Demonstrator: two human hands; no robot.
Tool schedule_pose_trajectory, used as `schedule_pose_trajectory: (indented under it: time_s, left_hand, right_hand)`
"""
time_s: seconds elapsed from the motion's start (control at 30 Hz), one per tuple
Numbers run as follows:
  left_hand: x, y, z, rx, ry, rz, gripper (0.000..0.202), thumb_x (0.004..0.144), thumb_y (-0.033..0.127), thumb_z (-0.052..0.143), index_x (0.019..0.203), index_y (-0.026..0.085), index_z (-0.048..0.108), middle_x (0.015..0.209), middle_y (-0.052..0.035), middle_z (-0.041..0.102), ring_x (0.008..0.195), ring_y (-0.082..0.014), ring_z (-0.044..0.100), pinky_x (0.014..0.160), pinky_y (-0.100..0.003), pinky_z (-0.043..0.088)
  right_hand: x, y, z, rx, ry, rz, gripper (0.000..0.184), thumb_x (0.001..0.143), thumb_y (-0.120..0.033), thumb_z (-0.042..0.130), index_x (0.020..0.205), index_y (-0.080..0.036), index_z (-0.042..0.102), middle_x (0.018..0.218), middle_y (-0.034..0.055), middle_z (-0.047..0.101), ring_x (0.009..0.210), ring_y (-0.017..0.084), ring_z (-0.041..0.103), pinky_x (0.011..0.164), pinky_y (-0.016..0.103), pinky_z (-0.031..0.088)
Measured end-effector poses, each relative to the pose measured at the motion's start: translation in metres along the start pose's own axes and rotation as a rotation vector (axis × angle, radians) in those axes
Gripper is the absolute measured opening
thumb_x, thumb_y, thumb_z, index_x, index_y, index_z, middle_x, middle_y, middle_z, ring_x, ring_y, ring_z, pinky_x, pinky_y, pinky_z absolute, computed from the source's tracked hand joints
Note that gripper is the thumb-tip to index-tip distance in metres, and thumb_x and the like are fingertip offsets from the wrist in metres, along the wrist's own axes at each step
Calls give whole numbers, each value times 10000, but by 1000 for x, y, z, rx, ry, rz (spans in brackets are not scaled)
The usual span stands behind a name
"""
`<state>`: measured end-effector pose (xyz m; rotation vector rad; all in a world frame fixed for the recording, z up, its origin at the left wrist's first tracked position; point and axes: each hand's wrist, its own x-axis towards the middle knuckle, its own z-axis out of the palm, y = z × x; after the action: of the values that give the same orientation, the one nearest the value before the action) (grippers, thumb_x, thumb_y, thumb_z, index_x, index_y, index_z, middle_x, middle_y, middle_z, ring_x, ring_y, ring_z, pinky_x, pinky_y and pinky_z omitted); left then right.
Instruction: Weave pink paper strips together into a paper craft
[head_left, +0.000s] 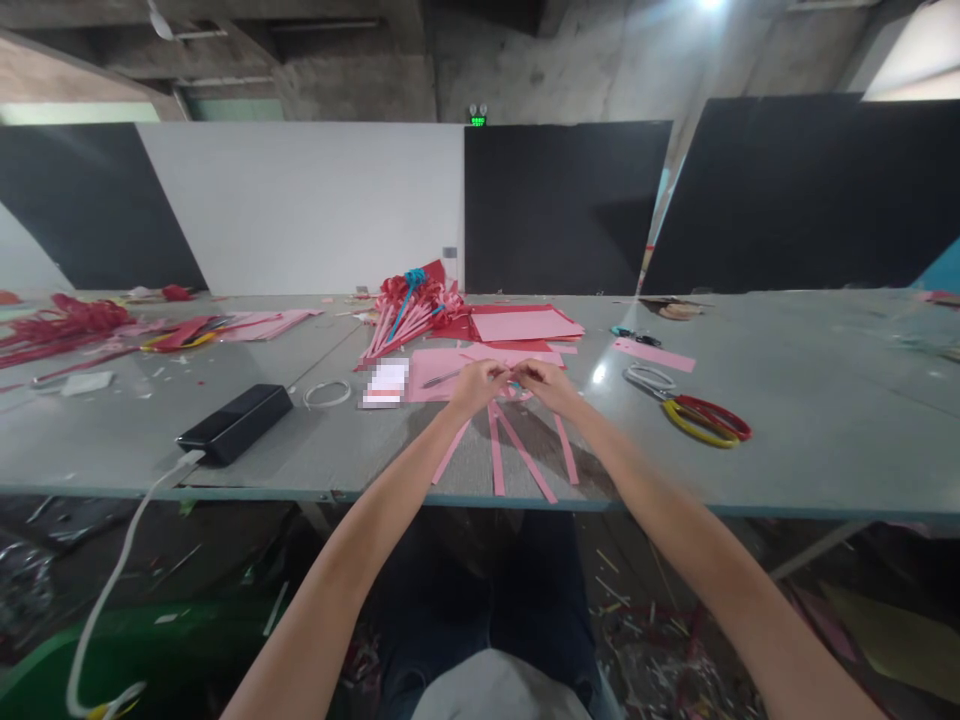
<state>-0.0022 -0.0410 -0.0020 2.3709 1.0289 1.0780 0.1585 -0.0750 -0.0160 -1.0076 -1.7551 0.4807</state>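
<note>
Close together over the table, my left hand (478,386) and my right hand (543,383) are both closed, fingertips pinching pink paper. Several pink paper strips (496,458) fan out from beneath them toward the table's near edge. What exactly lies between the fingertips is small and partly hidden. Something bluish shows just under my right fingers. A sheet of pink paper (420,362) lies behind and left of my hands, with a pen (441,379) on it.
Scissors (697,418) with red and yellow handles lie to the right. A black power bank (238,425) and coiled white cable (327,394) sit left, near a blurred-out card or phone (385,384). Paper flowers (412,305) and stacked sheets (525,323) lie behind.
</note>
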Motion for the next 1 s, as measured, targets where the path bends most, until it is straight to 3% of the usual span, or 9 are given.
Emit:
schedule_pose_trajectory:
  time_s: [0.2,0.37,0.63,0.83,1.0]
  left_hand:
    - [0,0,-2,20,9,29,174,811,218,538,805,139,693,801,-52,706,774,-182,633,735,-264,450]
    - [1,-5,-5,-66,-79,56,223,824,265,498,805,144,685,715,-28,683,723,-163,618,681,-240,445]
    - [1,-8,-8,-149,-100,94,226,812,267,501,757,136,677,685,-22,672,647,-137,582,606,-221,421]
    - [0,-2,-10,-202,-114,35,252,803,243,483,665,125,659,607,-17,647,564,-114,542,528,-206,387]
    - [1,-4,-8,-262,-88,-4,198,767,285,573,696,126,667,641,-16,658,601,-122,567,568,-212,409]
  right_hand:
    - [1,-1,1,-42,34,3,158,765,-326,522,729,-197,607,703,15,615,646,156,545,589,282,410]
    - [0,-1,-1,-32,-19,17,198,779,-379,541,748,-199,616,733,23,632,667,161,561,591,281,420]
    - [-1,-2,-5,43,-74,47,181,776,-372,544,713,-204,573,681,-10,570,643,141,528,588,265,399]
    - [0,-3,-5,48,-82,65,213,773,-411,552,729,-205,587,694,-1,589,653,144,537,607,273,417]
    - [0,0,-4,79,-103,78,185,762,-388,566,760,-209,611,709,5,609,662,149,556,598,272,424]
